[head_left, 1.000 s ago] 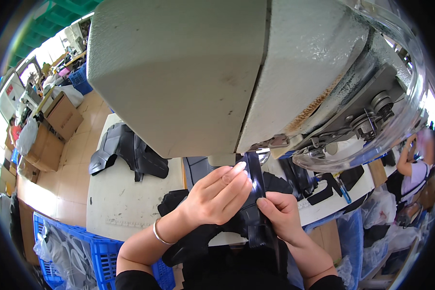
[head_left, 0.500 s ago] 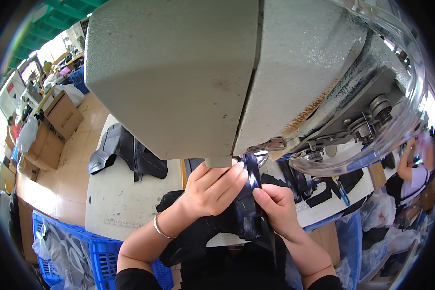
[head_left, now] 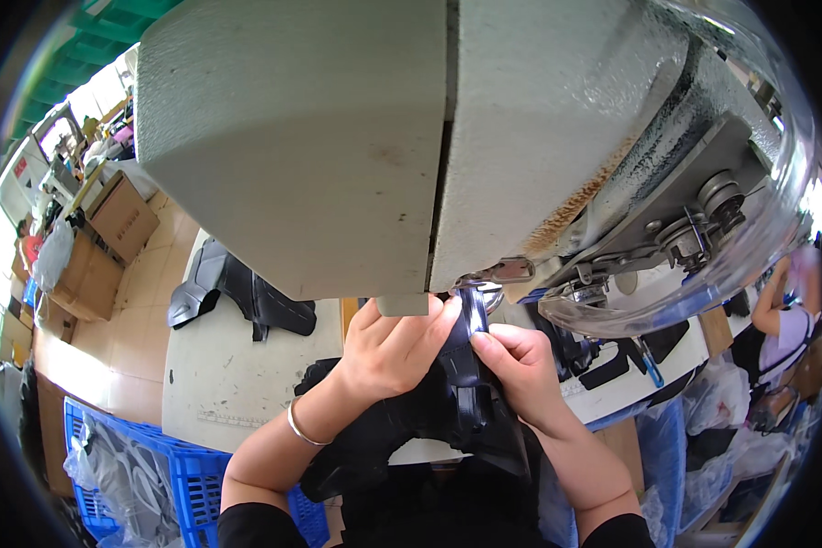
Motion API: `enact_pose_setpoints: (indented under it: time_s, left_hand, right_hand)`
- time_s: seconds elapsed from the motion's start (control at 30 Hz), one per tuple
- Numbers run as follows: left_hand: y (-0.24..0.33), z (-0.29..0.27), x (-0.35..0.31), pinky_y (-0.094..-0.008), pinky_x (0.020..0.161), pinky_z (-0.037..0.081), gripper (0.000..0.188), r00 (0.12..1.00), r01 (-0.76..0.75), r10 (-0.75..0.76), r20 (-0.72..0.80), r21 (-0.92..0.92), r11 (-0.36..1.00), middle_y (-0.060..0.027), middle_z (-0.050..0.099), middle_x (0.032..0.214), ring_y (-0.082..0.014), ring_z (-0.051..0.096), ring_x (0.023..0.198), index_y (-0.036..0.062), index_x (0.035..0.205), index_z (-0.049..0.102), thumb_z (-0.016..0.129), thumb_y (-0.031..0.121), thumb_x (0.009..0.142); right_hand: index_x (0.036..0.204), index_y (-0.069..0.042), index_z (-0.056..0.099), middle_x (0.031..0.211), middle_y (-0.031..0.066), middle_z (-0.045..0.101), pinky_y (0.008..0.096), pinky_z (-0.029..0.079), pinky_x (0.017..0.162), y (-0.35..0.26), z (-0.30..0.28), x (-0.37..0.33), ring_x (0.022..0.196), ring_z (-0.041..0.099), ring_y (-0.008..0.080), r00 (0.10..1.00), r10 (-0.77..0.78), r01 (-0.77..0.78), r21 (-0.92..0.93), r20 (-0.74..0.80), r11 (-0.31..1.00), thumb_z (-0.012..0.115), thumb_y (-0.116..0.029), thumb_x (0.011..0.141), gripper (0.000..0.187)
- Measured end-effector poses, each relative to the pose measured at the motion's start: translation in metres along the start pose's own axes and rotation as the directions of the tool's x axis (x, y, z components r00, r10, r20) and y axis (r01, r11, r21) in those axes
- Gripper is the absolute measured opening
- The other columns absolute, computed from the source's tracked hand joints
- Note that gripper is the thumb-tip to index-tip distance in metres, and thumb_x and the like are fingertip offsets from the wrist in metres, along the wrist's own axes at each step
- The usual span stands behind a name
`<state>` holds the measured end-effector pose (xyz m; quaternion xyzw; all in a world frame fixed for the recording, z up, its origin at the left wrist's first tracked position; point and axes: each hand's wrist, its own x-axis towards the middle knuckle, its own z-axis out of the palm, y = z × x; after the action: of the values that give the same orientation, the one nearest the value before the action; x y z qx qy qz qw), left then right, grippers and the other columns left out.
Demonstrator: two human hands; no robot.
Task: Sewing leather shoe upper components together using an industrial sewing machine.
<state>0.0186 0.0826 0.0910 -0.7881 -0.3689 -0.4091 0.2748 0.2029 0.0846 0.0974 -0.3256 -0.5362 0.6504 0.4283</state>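
Under the pale grey head of a sewing machine (head_left: 301,173), a black leather-like workpiece (head_left: 466,367) hangs over the table's near edge toward my lap. Its narrow glossy strip runs up to the machine's working point. My left hand (head_left: 384,354) has its bent fingers closed on the strip's left edge, close below the machine; the thumb is mostly hidden. From the right, my right hand (head_left: 523,373) pinches the strip's edge between thumb and curled fingers. The needle area is covered by the machine head.
More black shaped pieces (head_left: 279,306) lie on the pale table (head_left: 192,384) at left, with flat cutouts and a blue-handled tool (head_left: 648,363) at right. Blue crates (head_left: 196,489) flank me. Cartons stand on the floor at left; another person (head_left: 781,320) sits at far right.
My right hand has slid slightly up and left along the strip, nearer the machine. The left hand has shifted a little left. The whole view has moved slightly.
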Motion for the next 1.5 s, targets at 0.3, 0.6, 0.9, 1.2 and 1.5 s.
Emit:
enact_pose_setpoints:
  time_s: [0.3,0.6,0.9,1.2,1.5]
  left_hand:
    - [0.014,-0.014,0.001,-0.0231,0.052,0.048,0.021,0.988,-0.097,0.093,-0.121,-0.027,0.995,-0.0093,0.068,0.089,-0.0227,0.066,0.080,0.0007,0.087,0.070,0.068,0.002,0.066]
    - [0.012,-0.012,0.002,-0.0244,0.054,0.051,0.017,0.986,-0.115,0.108,-0.125,-0.055,0.992,-0.0103,0.067,0.086,-0.0242,0.068,0.084,-0.0007,0.084,0.070,0.068,0.001,0.067]
    - [0.012,-0.011,0.001,-0.0244,0.054,0.049,0.016,0.980,-0.128,0.127,-0.150,0.002,0.992,-0.0076,0.066,0.085,-0.0225,0.067,0.084,0.0014,0.082,0.070,0.068,0.003,0.067]
    - [0.003,0.000,0.004,-0.0252,0.055,0.050,0.023,0.975,-0.114,0.106,-0.197,-0.031,0.993,-0.0077,0.066,0.086,-0.0196,0.066,0.077,0.0002,0.086,0.069,0.068,0.004,0.063]
    - [-0.006,0.004,0.004,-0.0241,0.051,0.046,0.028,0.982,-0.070,0.063,-0.177,-0.031,0.997,-0.0054,0.065,0.081,-0.0148,0.062,0.068,-0.0002,0.089,0.068,0.067,0.002,0.062]
  right_hand:
    - [0.068,-0.005,0.051,0.065,-0.0096,0.042,0.0204,0.029,0.054,-0.001,-0.004,-0.001,0.063,0.035,0.0007,1.000,-0.008,0.008,-0.110,-0.004,0.994,0.058,-0.012,0.093,0.027]
    - [0.097,0.001,0.068,0.085,-0.0041,0.063,0.0196,0.043,0.070,-0.008,-0.014,-0.003,0.079,0.051,0.0014,0.995,0.032,-0.014,-0.193,0.090,0.981,0.060,-0.017,0.095,0.020]
    - [0.098,0.001,0.068,0.089,-0.0033,0.063,0.0188,0.043,0.071,-0.011,-0.014,-0.002,0.080,0.052,0.0016,0.996,0.043,-0.023,-0.227,0.083,0.974,0.060,-0.016,0.094,0.019]
    - [0.073,0.000,0.061,0.069,-0.0066,0.054,0.0190,0.035,0.057,-0.014,-0.003,0.010,0.065,0.043,0.0003,0.997,-0.071,0.069,-0.190,-0.002,0.979,0.059,-0.011,0.092,0.022]
    - [0.080,0.002,0.064,0.068,-0.0033,0.056,0.0219,0.038,0.060,-0.015,-0.010,-0.002,0.065,0.049,0.0052,0.794,-0.603,0.412,-0.656,-0.082,0.632,0.060,-0.010,0.091,0.017]
